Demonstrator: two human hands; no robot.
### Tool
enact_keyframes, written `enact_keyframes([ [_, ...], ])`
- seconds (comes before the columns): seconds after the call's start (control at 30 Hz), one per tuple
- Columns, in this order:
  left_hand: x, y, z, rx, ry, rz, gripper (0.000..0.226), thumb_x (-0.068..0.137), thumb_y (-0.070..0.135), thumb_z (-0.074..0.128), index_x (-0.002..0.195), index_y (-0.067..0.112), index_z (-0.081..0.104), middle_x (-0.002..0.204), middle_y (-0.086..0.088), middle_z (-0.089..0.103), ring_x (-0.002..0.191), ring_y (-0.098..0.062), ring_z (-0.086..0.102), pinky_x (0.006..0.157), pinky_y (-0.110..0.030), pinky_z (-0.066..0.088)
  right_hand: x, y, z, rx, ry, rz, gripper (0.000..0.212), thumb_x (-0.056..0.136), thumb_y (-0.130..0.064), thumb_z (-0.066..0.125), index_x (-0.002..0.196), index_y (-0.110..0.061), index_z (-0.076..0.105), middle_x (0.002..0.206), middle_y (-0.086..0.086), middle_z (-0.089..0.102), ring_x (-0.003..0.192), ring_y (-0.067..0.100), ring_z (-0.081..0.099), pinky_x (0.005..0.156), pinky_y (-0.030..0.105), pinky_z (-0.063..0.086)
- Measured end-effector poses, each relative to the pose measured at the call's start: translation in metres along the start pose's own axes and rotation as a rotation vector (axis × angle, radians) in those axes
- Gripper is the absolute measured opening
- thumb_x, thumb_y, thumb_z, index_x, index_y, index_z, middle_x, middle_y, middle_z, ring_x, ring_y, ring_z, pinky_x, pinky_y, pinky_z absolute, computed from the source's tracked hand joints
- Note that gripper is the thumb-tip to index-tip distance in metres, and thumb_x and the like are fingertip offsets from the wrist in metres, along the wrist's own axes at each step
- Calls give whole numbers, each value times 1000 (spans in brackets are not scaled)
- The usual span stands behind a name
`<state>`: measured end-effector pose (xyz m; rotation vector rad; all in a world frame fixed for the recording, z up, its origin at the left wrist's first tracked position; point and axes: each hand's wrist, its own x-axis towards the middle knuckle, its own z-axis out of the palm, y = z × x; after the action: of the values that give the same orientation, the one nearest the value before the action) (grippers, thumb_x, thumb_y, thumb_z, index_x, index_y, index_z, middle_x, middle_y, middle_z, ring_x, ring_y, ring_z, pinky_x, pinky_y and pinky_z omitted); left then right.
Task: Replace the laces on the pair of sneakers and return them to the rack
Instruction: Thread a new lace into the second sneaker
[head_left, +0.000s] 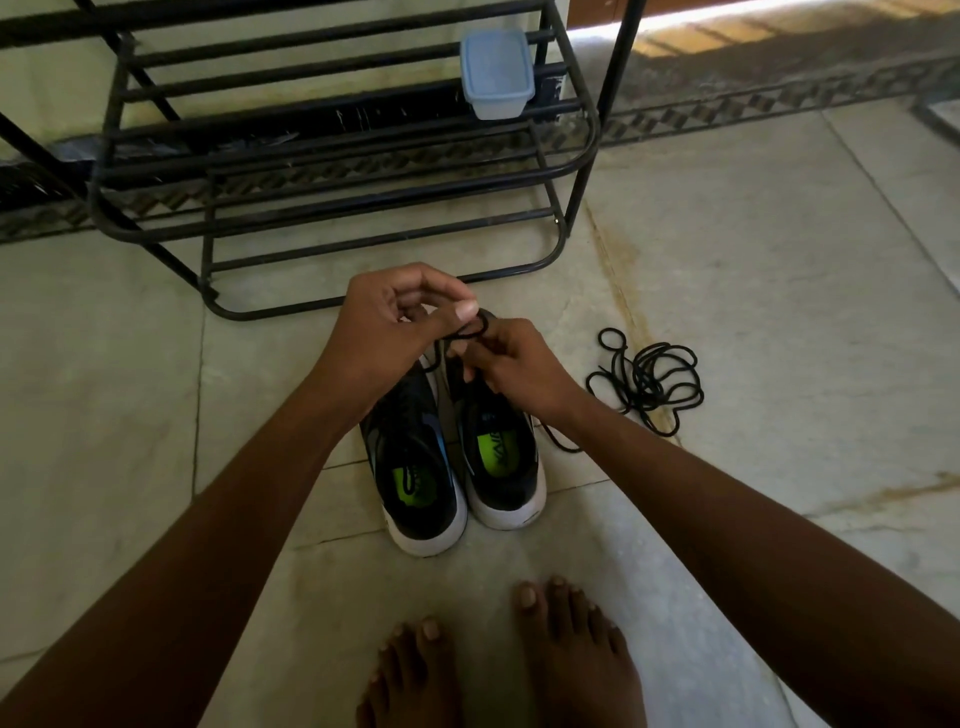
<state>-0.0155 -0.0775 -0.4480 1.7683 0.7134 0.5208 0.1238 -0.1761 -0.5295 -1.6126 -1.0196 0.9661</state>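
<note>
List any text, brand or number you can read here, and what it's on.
Right sneaker, green insole patch: dark lettering, too blurred to read.
Left sneaker, green insole patch: dark print, unreadable.
Left sneaker's side: a blue swoosh-like mark, no letters.
Plastic container on the rack: no visible label.

- The lace (470, 330) pinched between both hands is a round, matt black cord.
- Just below the grip, the two sneakers (457, 452) have dark, matt, cloth-like uppers, white rubbery soles with a dull sheen, and bright yellow-green insoles.
- To the right of the grip, a loose pile of laces (647, 384) is the same matt black cord.
- Beyond the grip, the rack (322, 208) is black painted metal tubing, faintly glossy.
- On the rack, a box (497, 73) is pale blue, translucent plastic, smooth.
- Under it all, the floor (779, 260) is pale stone-like tile, smooth, with brownish stains.
</note>
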Motion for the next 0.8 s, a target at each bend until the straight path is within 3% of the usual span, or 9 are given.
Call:
enact_keyframes([
  [0.07, 0, -2, -1, 44, 40, 6, 13, 91, 18, 77, 103, 14, 76, 101, 1, 77, 86, -33, 69, 80, -49, 56, 0, 4, -1, -23, 74, 35, 17, 102, -14, 57, 95, -4, 70, 70, 4, 69, 53, 1, 57, 60, 21, 42],
  [0.13, -1, -4, -2, 32, 60, -13, 11, 92, 17, 75, 104, 16, 76, 104, 3, 76, 88, -36, 67, 80, -44, 57, -1, 7, -1, -24, 117, 33, 10, 99, -9, 58, 103, -7, 68, 71, 4, 69, 56, 3, 60, 60, 20, 45],
  [0.23, -1, -6, -3, -52, 46, -46, 12, 94, 10, 71, 104, 15, 75, 104, -2, 76, 94, -19, 70, 69, -19, 51, -2, 7, -2, -77, 106, -5, 27, 91, -10, 69, 116, -17, 62, 75, 2, 68, 68, 10, 66, 69, 27, 55],
  [0.3, -1, -4, -3, -134, 41, -53, 13, 94, 6, 69, 105, 12, 74, 103, -7, 76, 95, -16, 69, 66, -12, 45, -2, 3, -2, -152, 76, -54, 38, 84, -6, 73, 118, -20, 63, 82, 0, 66, 69, 2, 61, 69, 19, 49],
  [0.4, -1, 2, -3, -247, 69, -28, 14, 94, 6, 66, 103, 13, 74, 95, -8, 74, 85, -19, 62, 58, -21, 38, -5, -5, 0, -233, 33, -191, 52, 73, -2, 73, 122, -17, 65, 98, 7, 55, 84, 1, 54, 75, 12, 42],
  [0.47, 1, 5, -4, -272, 82, -10, 14, 96, 5, 64, 102, 13, 73, 91, -6, 74, 76, -18, 58, 56, -27, 34, -4, -6, 3, -282, 3, -244, 57, 71, -13, 73, 127, -19, 64, 104, 8, 48, 102, 16, 51, 89, 23, 44],
  [0.57, 3, 8, -4, -271, 83, 5, 14, 98, 4, 61, 102, 12, 72, 88, -4, 74, 69, -10, 56, 56, -28, 34, 0, -4, 12, -390, -47, -285, 47, 78, -34, 77, 123, -23, 70, 102, 5, 50, 103, 22, 48, 97, 32, 38],
  [0.67, 4, 5, -5, -258, 99, -3, 15, 99, 3, 59, 105, 10, 71, 93, -3, 74, 79, -9, 62, 59, -27, 37, 0, -3, 17, -341, -100, -350, 14, 91, -26, 73, 97, -15, 78, 87, 5, 57, 90, 19, 53, 85, 37, 43],
  [0.8, 4, -10, -11, -333, 113, -124, 22, 102, 20, 56, 122, 18, 65, 123, -5, 72, 109, -14, 65, 83, -31, 45, -4, -1, 13, -303, -52, -292, 19, 98, -18, 63, 83, -11, 73, 79, 9, 61, 84, 19, 55, 79, 40, 46],
])
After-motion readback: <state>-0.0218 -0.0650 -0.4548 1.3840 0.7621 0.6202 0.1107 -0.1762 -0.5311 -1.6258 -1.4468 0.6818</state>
